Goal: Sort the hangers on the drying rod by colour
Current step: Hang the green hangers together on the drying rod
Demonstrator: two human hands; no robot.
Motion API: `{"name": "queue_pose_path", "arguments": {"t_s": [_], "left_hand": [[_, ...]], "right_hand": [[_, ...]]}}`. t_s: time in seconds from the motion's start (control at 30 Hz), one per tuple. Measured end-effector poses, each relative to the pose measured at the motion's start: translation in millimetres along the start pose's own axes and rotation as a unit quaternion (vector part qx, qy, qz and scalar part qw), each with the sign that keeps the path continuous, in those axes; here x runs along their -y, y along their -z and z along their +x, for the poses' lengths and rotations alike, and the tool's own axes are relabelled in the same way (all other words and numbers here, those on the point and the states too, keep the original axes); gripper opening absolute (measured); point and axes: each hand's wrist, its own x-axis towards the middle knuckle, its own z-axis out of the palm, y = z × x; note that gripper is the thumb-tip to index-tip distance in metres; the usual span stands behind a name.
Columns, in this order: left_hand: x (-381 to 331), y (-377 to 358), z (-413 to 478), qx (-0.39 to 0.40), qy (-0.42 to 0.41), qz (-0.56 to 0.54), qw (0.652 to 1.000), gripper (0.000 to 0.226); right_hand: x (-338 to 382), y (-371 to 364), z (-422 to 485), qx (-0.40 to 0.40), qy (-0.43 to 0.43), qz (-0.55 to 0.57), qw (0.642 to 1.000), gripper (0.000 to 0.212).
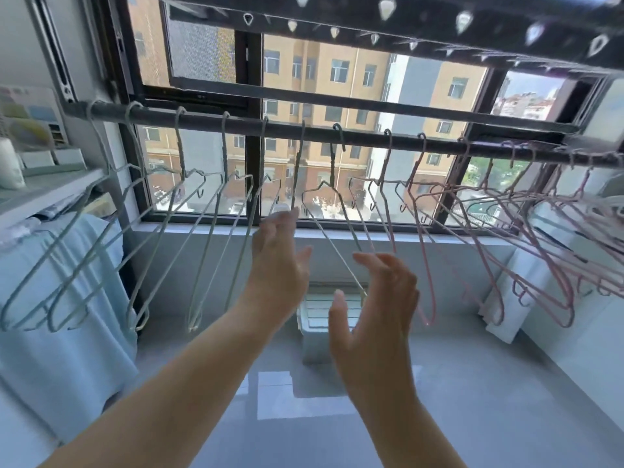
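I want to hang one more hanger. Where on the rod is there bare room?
Widest bare stretches of the rod lie between the spaced pale green hangers on the left. The pink hangers on the right are crowded and tangled.

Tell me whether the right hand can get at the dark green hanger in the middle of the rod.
Probably yes: the right hand is open just below the dark green hanger, with nothing between them.

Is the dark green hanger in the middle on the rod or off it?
On. The dark green hanger has its hook over the rod; both hands are open below it.
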Motion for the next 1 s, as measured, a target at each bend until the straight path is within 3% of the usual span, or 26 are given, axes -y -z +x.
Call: {"name": "queue_pose_path", "arguments": {"t_s": [0.07,0.17,0.3,0.57,0.63,0.73,1.0], "left_hand": [[-11.2,-5.4,4.2,0.035,-0.027,-0.049,0.998,0.044],[-24.7,-16.4,12.6,0.170,0.047,-0.080,0.981,0.046],[-33.8,-37.1,14.5,0.258,0.135,-0.101,0.951,0.050],[-30.4,-64.4,13.4,0.231,0.201,-0.113,0.945,0.065],[-27.2,-69.0,12.2,0.236,0.214,-0.131,0.939,0.068],[-22.6,-72.8,10.9,0.247,0.215,-0.175,0.928,0.064],[-32.1,-65.8,32.4,0.234,0.217,-0.327,0.890,0.048]], "right_hand": [[-9.1,1.5,13.4,0.053,-0.071,0.011,0.996,0.049],[-26.7,-7.5,23.9,0.163,-0.162,-0.008,0.973,0.063],[-43.9,-15.3,23.9,0.174,-0.182,-0.039,0.967,0.066],[-68.8,-26.0,18.5,0.200,-0.140,-0.120,0.962,0.069],[-73.7,-28.7,21.3,0.222,-0.185,-0.061,0.955,0.060],[-77.7,-34.3,23.5,0.186,-0.162,0.043,0.968,0.023],[-68.6,-35.5,50.3,0.092,-0.101,0.149,0.979,0.018]]}}
